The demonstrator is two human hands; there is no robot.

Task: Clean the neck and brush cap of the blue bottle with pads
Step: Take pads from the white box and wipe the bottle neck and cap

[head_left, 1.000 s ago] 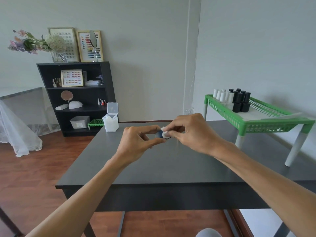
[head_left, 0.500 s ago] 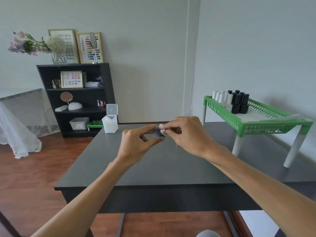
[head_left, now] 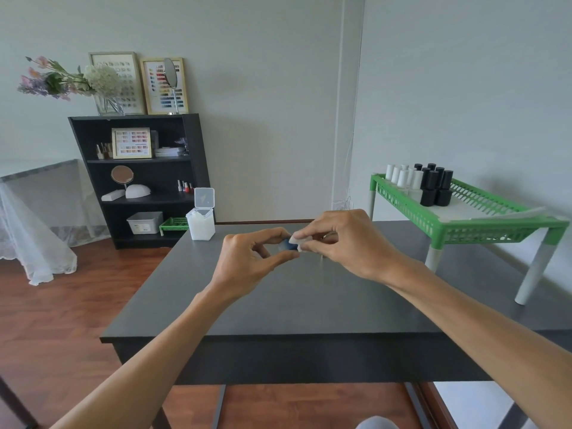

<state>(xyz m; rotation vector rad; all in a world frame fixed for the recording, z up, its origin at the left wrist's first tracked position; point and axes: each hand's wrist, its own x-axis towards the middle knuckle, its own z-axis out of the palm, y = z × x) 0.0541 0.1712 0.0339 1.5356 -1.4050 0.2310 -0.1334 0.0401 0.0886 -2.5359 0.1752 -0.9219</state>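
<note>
Both hands meet in the air above the far half of the dark surface [head_left: 278, 305]. Left hand [head_left: 247, 261] pinches the blue bottle [head_left: 289, 244] between thumb and curled fingers, so only a small patch of blue shows between the two hands. Right hand [head_left: 346, 243] grips a white pad [head_left: 301, 243] in its fingertips and holds it against the bottle's near end; whether that end is the neck or the cap cannot be told, since the fingers cover most of it.

At the far left corner of the surface stands a white pad box [head_left: 200, 226] with its clear flip lid [head_left: 204, 198] raised upright; the box looks filled with white pads up to the opening.

On the right, a green rack [head_left: 439, 224] on white legs stands on the surface. It carries a cluster of small bottles at its far end: white bottles [head_left: 402, 178] to the left, black bottles [head_left: 433, 185] to the right, the groups touching.

Against the back wall, a black shelf unit [head_left: 192, 168] holds a framed colour chart [head_left: 132, 143], a round mirror [head_left: 122, 174], a few red polish bottles [head_left: 185, 186], a grey bin [head_left: 145, 222] and a small green basket [head_left: 174, 224]; the contents of these two cannot be made out. A vase of flowers [head_left: 105, 88] sits on top.
</note>
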